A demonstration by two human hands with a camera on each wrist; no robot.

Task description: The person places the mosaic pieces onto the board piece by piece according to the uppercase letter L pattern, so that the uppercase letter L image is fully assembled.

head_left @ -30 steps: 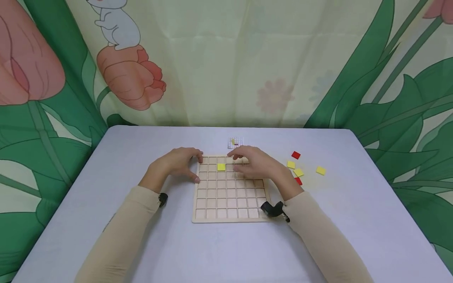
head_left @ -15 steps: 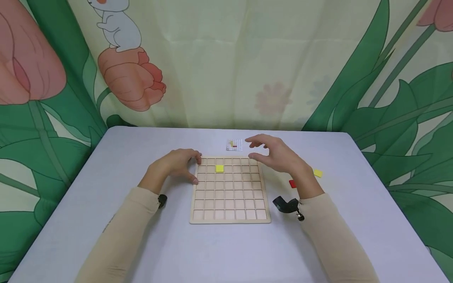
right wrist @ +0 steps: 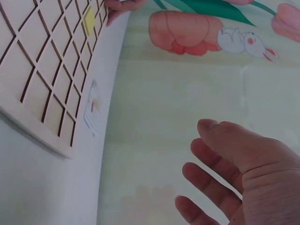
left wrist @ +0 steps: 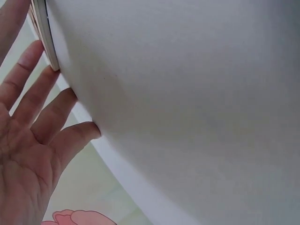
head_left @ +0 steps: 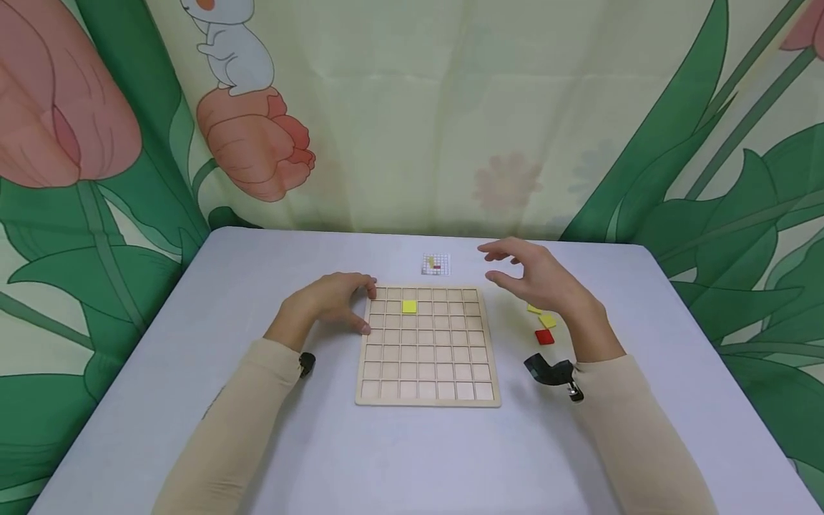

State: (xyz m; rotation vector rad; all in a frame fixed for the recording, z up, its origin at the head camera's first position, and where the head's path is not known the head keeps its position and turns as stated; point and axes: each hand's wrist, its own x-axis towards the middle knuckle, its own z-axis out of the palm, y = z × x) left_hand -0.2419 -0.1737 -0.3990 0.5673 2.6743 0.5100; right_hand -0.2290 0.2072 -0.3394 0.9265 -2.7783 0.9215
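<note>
A pale wooden grid board (head_left: 428,390) lies flat on the table, and one yellow square tile (head_left: 409,307) sits in a cell near its far edge. At the board's upper left edge is my left hand (head_left: 331,299), thumb and fingertips spread along the rim. The left wrist view shows that hand's fingers (left wrist: 28,89) fairly straight, two tips right at the board's corner. My right hand (head_left: 543,279) hovers right of the board's far corner, fingers loosely bent and thumb apart, holding nothing. Below it lie a red tile (head_left: 544,336) and yellow tiles (head_left: 547,321), partly hidden by the hand.
A small card (head_left: 435,264) printed with a grid and coloured squares lies just beyond the board. The white table (head_left: 425,458) reaches back to a curtain (head_left: 399,143) with printed flowers and a rabbit. Each wrist wears a small black camera, such as the right one (head_left: 549,370).
My right hand has moved off the board to the right, toward the loose tiles. My left hand stays at the board's left edge. The tile in the grid has not moved.
</note>
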